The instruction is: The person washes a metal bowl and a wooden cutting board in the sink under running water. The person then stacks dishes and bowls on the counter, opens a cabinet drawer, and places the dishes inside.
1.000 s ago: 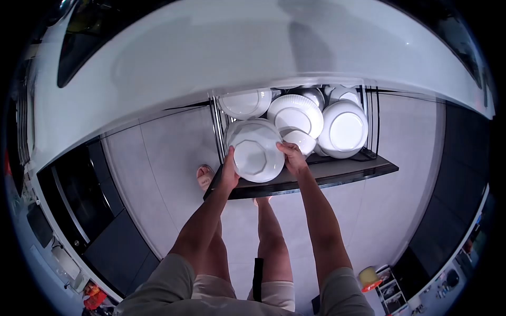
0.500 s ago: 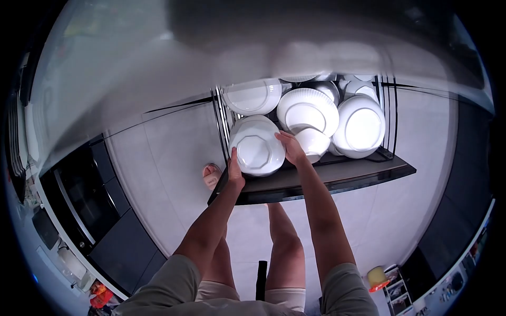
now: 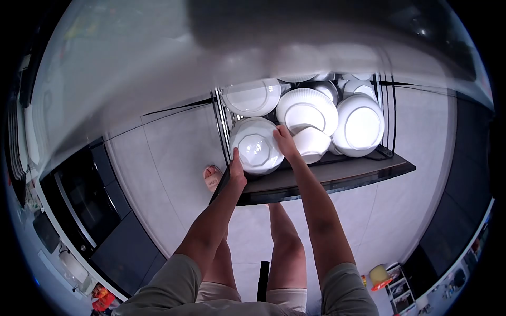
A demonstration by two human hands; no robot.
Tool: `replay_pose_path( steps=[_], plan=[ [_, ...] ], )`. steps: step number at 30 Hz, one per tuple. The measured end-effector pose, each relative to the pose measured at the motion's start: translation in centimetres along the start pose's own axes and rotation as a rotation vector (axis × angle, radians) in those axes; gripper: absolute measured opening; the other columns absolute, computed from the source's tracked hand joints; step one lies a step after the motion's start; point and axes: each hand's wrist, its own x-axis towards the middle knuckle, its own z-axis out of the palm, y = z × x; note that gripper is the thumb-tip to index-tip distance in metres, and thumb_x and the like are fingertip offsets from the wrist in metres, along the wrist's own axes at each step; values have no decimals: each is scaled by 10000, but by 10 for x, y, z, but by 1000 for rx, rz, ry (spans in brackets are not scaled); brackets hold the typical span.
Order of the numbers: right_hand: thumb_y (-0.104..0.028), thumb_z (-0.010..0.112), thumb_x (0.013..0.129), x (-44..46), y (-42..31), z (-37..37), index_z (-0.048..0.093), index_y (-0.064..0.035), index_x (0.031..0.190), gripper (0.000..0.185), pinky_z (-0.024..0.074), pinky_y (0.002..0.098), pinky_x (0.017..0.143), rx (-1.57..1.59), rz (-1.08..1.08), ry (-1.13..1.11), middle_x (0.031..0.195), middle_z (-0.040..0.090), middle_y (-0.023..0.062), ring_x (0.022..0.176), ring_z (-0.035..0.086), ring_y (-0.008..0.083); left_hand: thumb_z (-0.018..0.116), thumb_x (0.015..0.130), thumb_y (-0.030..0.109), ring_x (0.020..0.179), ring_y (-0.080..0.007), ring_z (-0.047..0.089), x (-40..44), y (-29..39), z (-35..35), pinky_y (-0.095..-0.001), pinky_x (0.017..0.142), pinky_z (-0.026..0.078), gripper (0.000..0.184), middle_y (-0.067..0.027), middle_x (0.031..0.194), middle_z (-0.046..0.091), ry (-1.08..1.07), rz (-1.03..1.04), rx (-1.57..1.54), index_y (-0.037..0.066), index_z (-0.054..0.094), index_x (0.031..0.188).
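Note:
A white bowl with a many-sided base (image 3: 256, 149) lies bottom up at the front left of a pulled-out drawer (image 3: 337, 171). My left hand (image 3: 236, 167) is closed on its left edge, and my right hand (image 3: 283, 141) grips its upper right edge. Just right of my right hand a smaller white bowl (image 3: 312, 145) rests tilted. Behind it leans a ribbed white plate (image 3: 307, 111). A large round white bowl (image 3: 358, 126) stands at the right. Another white plate (image 3: 251, 98) is at the back left.
A white counter edge (image 3: 132, 89) hangs over the back of the drawer. Black wire rails (image 3: 391, 118) line its side. A foot in a pink slipper (image 3: 212, 179) is on the floor left of the drawer. Dark cabinets (image 3: 121, 237) stand at the left, others at the right.
Compared with a second ago, the bowl sits slightly lower in the drawer's front left corner, with both hands still on it. The view has shifted, and the counter edge looks closer and blurred.

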Motion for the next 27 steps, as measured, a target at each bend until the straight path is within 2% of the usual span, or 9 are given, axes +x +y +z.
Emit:
replay_pose_path(
  steps=[3,5,7,12,18,20,21,23,27],
  plan=[
    [-236,473,916,-2,-17,1,526,2,993,256,417,361,816,-242,-133,80,918,575,150,908,543,276,555,786,622,1238,-210,397,-21,10,11,-364,1057,252,806,-89,1350,434,-36,-64,-85,46,396,1327],
    [-229,460,911,-6,-28,5,527,8,1006,264,405,402,853,-278,-100,120,981,568,203,978,525,353,549,800,611,1242,-209,397,-24,10,11,-377,1064,243,759,-82,1347,443,-103,-100,-186,74,419,1320],
    [-217,437,914,-10,-35,7,512,37,1086,316,393,440,897,-369,-89,121,1063,560,230,1033,507,381,549,812,589,1253,-212,386,-30,12,14,-388,1070,235,726,-78,1356,435,-92,-133,-215,97,414,1328],
    [-158,489,872,-26,-43,13,426,45,1212,401,367,460,948,-419,-248,203,1177,484,285,1099,455,427,547,839,525,1268,-216,371,-24,4,6,-399,1075,222,661,-61,1377,416,-73,-133,-226,110,408,1335],
    [-65,541,811,-66,-81,17,346,20,1284,519,340,439,998,-607,-166,285,1316,331,310,1203,362,461,543,864,412,1259,-233,367,-43,13,-5,-392,1065,222,611,-62,1398,370,11,-157,-51,84,368,1348],
    [-22,549,788,-88,-109,21,337,13,1284,540,339,440,999,-518,-281,299,1326,317,301,1206,357,463,550,866,377,1234,-248,381,-64,30,-11,-386,1055,232,613,-70,1397,351,85,-237,73,62,347,1351],
    [-1,552,776,-100,-128,24,332,9,1284,553,339,440,999,-473,-343,304,1330,310,296,1207,354,465,555,866,351,1231,-255,385,-81,40,-15,-381,1051,249,576,-93,1349,386,49,-215,6,62,366,1326],
    [47,544,758,-129,-181,35,375,-13,1255,528,375,421,969,-411,-391,263,1310,360,242,1188,399,428,565,866,301,1225,-269,392,-127,68,-25,-370,1043,283,502,-140,1253,457,-27,-165,-136,63,404,1277],
    [53,524,769,-174,-283,74,465,-16,1181,422,415,383,920,-345,-616,145,1224,461,199,1125,471,366,533,889,234,1087,-242,475,-226,150,-61,-362,949,375,398,-110,1196,463,-171,-48,-262,29,435,1215]
  ],
)
